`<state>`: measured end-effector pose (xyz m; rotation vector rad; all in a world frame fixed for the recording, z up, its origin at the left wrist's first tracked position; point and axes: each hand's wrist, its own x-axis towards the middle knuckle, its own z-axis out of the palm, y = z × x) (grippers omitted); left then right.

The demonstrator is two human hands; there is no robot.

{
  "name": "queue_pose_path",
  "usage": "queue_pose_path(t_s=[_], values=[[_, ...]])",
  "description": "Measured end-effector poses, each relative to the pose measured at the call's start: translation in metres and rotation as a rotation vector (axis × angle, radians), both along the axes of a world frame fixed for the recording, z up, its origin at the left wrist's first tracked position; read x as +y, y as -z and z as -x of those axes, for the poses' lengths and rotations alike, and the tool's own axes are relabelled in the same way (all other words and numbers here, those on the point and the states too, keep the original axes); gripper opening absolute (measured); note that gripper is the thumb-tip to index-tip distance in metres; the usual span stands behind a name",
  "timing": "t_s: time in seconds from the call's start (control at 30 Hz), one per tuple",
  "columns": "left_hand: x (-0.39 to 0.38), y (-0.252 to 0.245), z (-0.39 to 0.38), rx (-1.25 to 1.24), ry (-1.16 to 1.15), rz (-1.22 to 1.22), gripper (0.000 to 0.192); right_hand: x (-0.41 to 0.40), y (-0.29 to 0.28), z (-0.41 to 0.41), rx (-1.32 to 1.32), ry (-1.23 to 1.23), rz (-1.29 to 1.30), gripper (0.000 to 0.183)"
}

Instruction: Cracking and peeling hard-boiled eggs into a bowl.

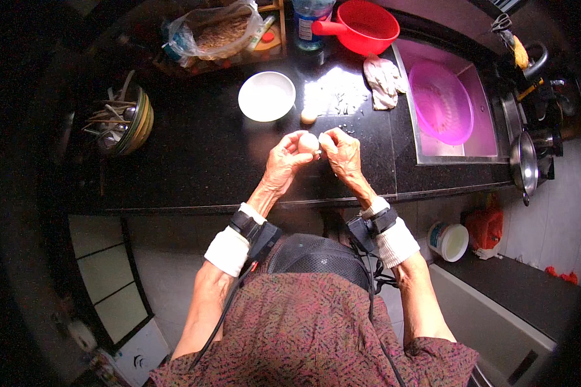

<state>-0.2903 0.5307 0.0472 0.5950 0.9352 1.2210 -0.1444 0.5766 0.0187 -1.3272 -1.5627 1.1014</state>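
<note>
My left hand (282, 162) holds a pale egg (308, 143) between thumb and fingers, just above the black countertop (198, 169). Close to the egg's right side, my right hand (343, 151) has its thumb and fingers pinched together. A whitish patch shows at those fingertips, but I cannot tell whether it is a piece of shell or a bright fingertip. Beyond both hands a second egg (309, 116) rests on the counter. To its left stands a white bowl (267, 96); glare hides its inside.
At right, a sink (486, 121) holds a purple basin (440, 104). A white cloth (383, 82) lies beside it, near a red dipper (368, 26) and a plastic bottle (312, 24). Utensils fill a bowl (145, 116) at left. Water drops (344, 101) spot the counter.
</note>
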Motion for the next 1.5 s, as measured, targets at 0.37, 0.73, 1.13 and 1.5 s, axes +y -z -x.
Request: queue_pose_path(t_s=[0.37,0.73,1.13,1.5], values=[[-0.001,0.006,0.012,-0.129,0.049,0.072,0.045,-0.003,0.001,-0.011,-0.412,-0.225,-0.130,0.018],[-0.001,-0.001,0.004,-0.077,0.013,0.067,0.045,-0.009,-0.030,0.001,0.073,-0.118,-0.110,0.021],[-0.003,0.007,0.003,0.084,-0.001,0.019,0.045,-0.008,-0.026,0.002,-0.066,-0.132,-0.246,0.016],[-0.005,0.008,0.005,0.051,0.062,0.068,0.046,-0.002,-0.009,0.001,-0.196,-0.104,-0.328,0.014]])
